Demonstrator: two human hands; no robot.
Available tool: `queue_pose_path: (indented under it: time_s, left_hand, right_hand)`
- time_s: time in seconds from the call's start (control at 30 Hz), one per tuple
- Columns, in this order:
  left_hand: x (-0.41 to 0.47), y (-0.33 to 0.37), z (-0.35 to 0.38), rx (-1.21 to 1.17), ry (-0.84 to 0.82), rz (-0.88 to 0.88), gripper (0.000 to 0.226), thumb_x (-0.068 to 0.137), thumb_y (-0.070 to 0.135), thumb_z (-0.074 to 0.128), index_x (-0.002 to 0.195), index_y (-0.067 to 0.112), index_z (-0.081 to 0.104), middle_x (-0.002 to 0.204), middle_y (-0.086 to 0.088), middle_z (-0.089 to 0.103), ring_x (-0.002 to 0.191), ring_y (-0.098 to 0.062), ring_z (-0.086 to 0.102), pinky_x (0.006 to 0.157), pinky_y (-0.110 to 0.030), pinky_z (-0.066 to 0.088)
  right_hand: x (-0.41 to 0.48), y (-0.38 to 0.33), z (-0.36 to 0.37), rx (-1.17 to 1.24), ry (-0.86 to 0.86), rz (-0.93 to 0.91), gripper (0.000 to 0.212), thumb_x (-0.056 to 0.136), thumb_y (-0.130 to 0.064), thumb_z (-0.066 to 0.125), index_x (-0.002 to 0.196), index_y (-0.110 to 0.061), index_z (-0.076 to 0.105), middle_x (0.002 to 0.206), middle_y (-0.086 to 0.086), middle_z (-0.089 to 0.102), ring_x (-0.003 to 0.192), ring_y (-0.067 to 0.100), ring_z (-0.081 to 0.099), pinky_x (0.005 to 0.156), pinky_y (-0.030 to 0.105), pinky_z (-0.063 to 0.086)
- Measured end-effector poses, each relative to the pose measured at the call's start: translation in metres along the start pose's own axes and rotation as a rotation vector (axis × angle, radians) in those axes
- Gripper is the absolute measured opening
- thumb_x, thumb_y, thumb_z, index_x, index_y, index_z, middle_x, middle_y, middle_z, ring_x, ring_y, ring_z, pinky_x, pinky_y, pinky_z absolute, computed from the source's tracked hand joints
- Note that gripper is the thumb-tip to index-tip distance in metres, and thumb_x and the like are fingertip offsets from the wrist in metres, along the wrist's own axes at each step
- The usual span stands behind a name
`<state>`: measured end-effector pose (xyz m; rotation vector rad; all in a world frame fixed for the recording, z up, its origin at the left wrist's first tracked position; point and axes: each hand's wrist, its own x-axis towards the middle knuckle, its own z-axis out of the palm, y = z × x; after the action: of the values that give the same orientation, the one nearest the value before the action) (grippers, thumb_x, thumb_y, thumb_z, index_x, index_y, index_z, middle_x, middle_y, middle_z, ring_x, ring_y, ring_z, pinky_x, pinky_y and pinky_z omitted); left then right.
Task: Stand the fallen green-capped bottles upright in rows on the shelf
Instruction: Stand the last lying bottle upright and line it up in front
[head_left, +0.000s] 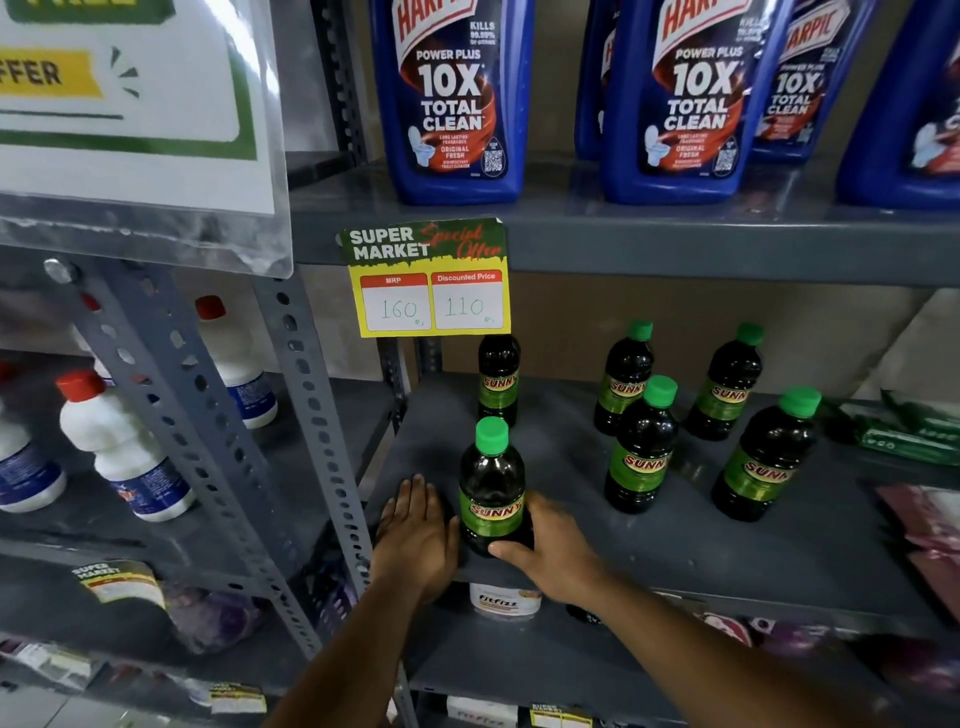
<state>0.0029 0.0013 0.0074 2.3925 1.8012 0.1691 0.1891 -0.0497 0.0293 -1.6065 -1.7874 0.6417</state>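
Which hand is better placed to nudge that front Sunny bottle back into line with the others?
The right hand: its fingers already wrap the front bottle's base. The left hand lies flat on the shelf beside it, not gripping.

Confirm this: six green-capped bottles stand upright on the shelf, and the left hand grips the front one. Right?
Wrong hand. The head view shows the right hand around the front bottle; the left hand lies flat on the shelf beside it. Six bottles upright is correct.
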Motion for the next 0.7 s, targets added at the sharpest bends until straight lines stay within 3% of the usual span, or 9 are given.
queue_pose_path:
  time_s: [0.2,0.3,0.4,0.47,0.53,0.6,0.7]
  left_hand:
    - [-0.002,0.0,-0.001,-0.002,-0.001,0.001,0.092,0.073,0.055,-0.014,0.148,0.005,0.007,0.159,-0.015,0.001,0.145,-0.025,-0.004,0.118,-0.04,0.001]
    - [-0.004,0.001,-0.002,0.004,0.01,-0.001,0.085,0.08,0.053,-0.009,0.147,0.004,0.008,0.159,-0.015,0.004,0.145,-0.026,-0.002,0.118,-0.04,0.002]
    - [-0.003,0.001,-0.002,0.009,0.0,-0.004,0.069,0.093,0.047,0.007,0.147,0.004,0.006,0.159,-0.015,0.002,0.145,-0.025,-0.003,0.118,-0.039,0.001]
    - [-0.002,0.0,-0.001,0.005,0.006,0.001,0.073,0.091,0.049,0.004,0.147,0.003,0.007,0.159,-0.015,0.003,0.145,-0.026,-0.002,0.118,-0.039,0.001]
    - [-0.001,-0.001,0.0,0.001,0.017,0.001,0.082,0.083,0.052,-0.004,0.148,0.004,0.009,0.159,-0.015,0.005,0.145,-0.026,0.0,0.117,-0.039,0.002]
    - [0.0,-0.001,0.002,0.003,0.013,0.002,0.078,0.085,0.049,0.0,0.148,0.004,0.008,0.159,-0.015,0.004,0.145,-0.026,0.0,0.117,-0.039,0.002]
    - [-0.001,0.0,0.002,0.016,0.001,-0.005,0.07,0.091,0.046,0.006,0.148,0.005,0.008,0.159,-0.014,0.003,0.145,-0.025,-0.002,0.118,-0.039,0.001]
  right_hand:
    - [-0.003,-0.001,0.003,0.037,-0.004,0.027,0.062,0.078,-0.036,0.074,0.132,-0.02,0.047,0.129,0.0,0.059,0.121,0.016,0.054,0.099,0.031,0.044]
    - [-0.018,-0.002,0.001,0.148,0.011,-0.002,0.081,0.073,-0.041,0.076,0.141,-0.024,0.035,0.137,-0.006,0.047,0.127,0.006,0.046,0.104,0.025,0.037]
    - [-0.039,0.011,-0.004,0.215,0.362,-0.029,0.08,0.07,-0.047,0.072,0.138,-0.028,0.033,0.131,-0.001,0.042,0.124,0.01,0.046,0.105,0.027,0.037]
    - [-0.046,0.025,-0.017,0.145,0.647,0.015,0.077,0.068,-0.047,0.069,0.132,-0.02,0.036,0.128,0.009,0.04,0.12,0.025,0.044,0.104,0.04,0.037]
    - [-0.041,0.039,-0.04,0.059,0.811,0.125,0.085,0.065,-0.044,0.075,0.132,-0.009,0.035,0.131,0.021,0.038,0.124,0.035,0.036,0.106,0.053,0.033]
    - [-0.031,0.054,-0.064,0.042,0.804,0.229,0.098,0.063,-0.029,0.086,0.139,-0.004,0.029,0.139,0.024,0.035,0.131,0.038,0.032,0.11,0.058,0.03]
    - [-0.019,0.07,-0.091,0.164,0.604,0.27,0.114,0.064,-0.021,0.088,0.15,-0.01,0.014,0.15,0.015,0.033,0.139,0.029,0.034,0.114,0.045,0.031]
